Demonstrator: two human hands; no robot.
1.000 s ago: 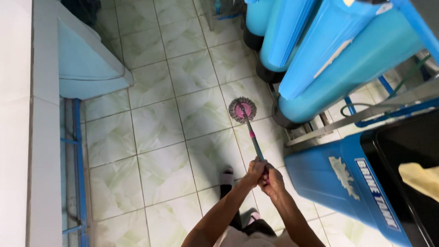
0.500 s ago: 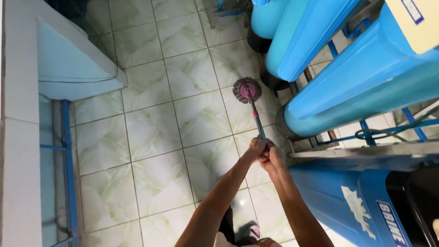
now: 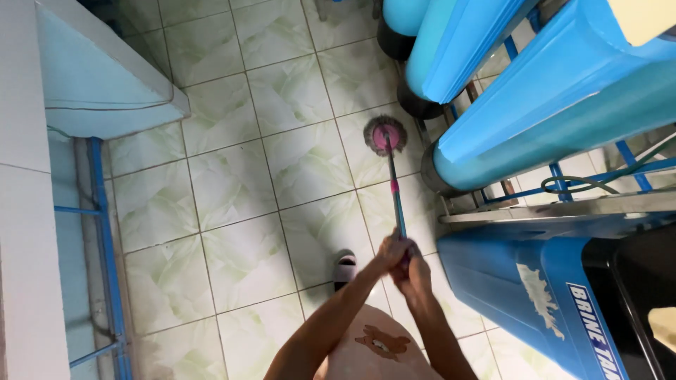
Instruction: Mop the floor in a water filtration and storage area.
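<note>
A mop with a round grey-and-pink head (image 3: 385, 135) rests on the tiled floor close to the blue cylinders. Its thin handle (image 3: 396, 190) runs down toward me. My left hand (image 3: 391, 250) grips the handle's upper end. My right hand (image 3: 417, 271) is closed on the handle just below and beside the left one. Both forearms reach in from the bottom of the view.
Large blue cylindrical tanks (image 3: 549, 105) on a metal frame fill the right. A blue tank (image 3: 535, 295) stands at lower right. A pale blue cabinet (image 3: 98, 84) and white wall are at left. My slippered foot (image 3: 344, 269) stands on the pale green tiles (image 3: 232, 183).
The view has shifted a little, and the mop head has moved slightly along the floor next to the tanks. Both hands keep their grip on the handle.
</note>
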